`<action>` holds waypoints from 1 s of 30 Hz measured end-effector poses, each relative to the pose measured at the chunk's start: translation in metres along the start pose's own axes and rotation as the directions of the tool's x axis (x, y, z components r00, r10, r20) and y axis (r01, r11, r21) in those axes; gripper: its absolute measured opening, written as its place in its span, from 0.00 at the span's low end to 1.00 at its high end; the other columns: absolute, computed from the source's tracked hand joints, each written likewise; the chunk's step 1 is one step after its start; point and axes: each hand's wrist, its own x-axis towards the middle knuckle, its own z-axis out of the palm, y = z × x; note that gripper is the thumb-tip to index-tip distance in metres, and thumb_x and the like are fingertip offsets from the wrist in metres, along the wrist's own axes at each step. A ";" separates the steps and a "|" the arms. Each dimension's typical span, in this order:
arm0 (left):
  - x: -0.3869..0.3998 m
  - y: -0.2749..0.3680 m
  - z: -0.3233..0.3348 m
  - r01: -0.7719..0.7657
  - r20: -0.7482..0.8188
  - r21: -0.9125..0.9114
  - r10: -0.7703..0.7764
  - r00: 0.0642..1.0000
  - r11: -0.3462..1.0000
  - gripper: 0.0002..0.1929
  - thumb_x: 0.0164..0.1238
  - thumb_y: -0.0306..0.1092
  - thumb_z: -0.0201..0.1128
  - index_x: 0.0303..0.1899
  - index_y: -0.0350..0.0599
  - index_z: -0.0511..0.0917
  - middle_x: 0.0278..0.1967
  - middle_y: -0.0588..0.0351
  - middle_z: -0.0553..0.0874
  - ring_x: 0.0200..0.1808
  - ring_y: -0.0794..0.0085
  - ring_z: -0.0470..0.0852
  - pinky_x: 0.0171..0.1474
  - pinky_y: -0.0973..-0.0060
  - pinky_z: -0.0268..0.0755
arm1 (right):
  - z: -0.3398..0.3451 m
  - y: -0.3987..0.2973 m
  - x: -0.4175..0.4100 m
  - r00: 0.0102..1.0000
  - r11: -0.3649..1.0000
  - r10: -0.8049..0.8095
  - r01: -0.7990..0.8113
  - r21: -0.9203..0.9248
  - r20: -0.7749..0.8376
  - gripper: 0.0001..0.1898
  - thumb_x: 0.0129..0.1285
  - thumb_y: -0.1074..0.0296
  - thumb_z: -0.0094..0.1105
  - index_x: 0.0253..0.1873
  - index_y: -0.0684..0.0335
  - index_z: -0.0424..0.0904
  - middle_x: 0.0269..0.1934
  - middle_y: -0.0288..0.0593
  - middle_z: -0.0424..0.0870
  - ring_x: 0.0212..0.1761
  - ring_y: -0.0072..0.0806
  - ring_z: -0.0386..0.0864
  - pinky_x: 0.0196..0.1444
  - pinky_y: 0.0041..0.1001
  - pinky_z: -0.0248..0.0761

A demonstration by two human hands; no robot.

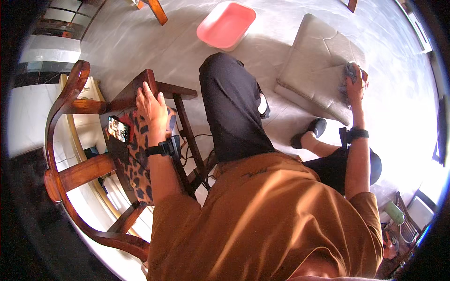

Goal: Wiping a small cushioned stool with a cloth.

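My right hand [357, 87] grips a bunched grey cloth [351, 71]. The cloth touches the right side of a beige, tufted, upholstered seat or cushion [313, 63] that sits low over the tiled floor. To the left, my left hand [152, 109] holds nothing and lies palm down with its thumb apart, its fingertips at the dark edge of a wooden armchair [147, 79]. Under that wrist a leopard-print bag or cloth [139, 172] covers part of the chair seat. Beside it is a phone [119, 129] with its screen lit.
A pink plastic basin [227, 24] stands on the floor [175, 45] ahead of my knee. Dark cables [188, 151] hang by the chair. Wooden furniture legs [158, 12] show at the top. At the lower right are a green object [394, 212] and an orange fan-like item [390, 244].
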 end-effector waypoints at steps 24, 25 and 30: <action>0.003 0.001 -0.001 0.047 0.070 0.004 -0.048 0.996 0.999 0.35 0.69 0.48 0.60 0.72 0.43 0.59 0.72 0.37 0.61 0.74 0.43 0.57 0.73 0.48 0.52 | -0.004 -0.006 -0.001 0.999 0.999 -0.042 0.042 -0.030 -0.006 0.31 0.56 0.68 0.62 0.67 0.43 0.72 0.59 0.49 0.73 0.64 0.44 0.69 0.70 0.44 0.54; 0.006 0.003 -0.002 0.076 0.109 0.007 -0.076 0.991 0.997 0.36 0.71 0.51 0.57 0.73 0.43 0.58 0.73 0.38 0.59 0.75 0.44 0.55 0.72 0.46 0.51 | -0.004 -0.006 -0.001 0.999 0.999 -0.043 0.043 -0.030 -0.005 0.31 0.56 0.68 0.62 0.67 0.43 0.72 0.59 0.49 0.73 0.64 0.44 0.69 0.70 0.44 0.54; 0.022 0.005 -0.003 0.152 0.208 0.010 -0.151 0.966 0.988 0.39 0.73 0.60 0.49 0.74 0.42 0.54 0.75 0.39 0.55 0.77 0.45 0.50 0.72 0.41 0.48 | -0.004 -0.006 -0.001 1.000 1.000 -0.010 0.010 -0.029 0.004 0.30 0.56 0.68 0.62 0.67 0.42 0.73 0.59 0.50 0.73 0.64 0.45 0.69 0.70 0.45 0.55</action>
